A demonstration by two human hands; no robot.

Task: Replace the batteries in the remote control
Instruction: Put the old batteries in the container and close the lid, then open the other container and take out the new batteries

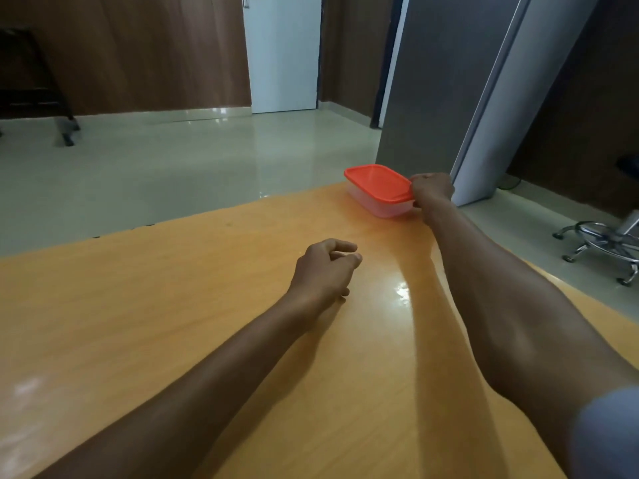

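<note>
Right hand (432,190) grips the near corner of an orange-lidded clear box (378,190) on the bench (173,305), upper right of frame. Left hand (323,271) loosely curled, empty, mid-frame. Box contents unreadable.

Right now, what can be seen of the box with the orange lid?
The rectangular clear plastic box with the orange lid has rounded corners. The lid is on. It sits flat at the far right edge of the orange-brown wooden table. The right hand has a closed grip on its near right corner. Its contents cannot be made out.
</note>
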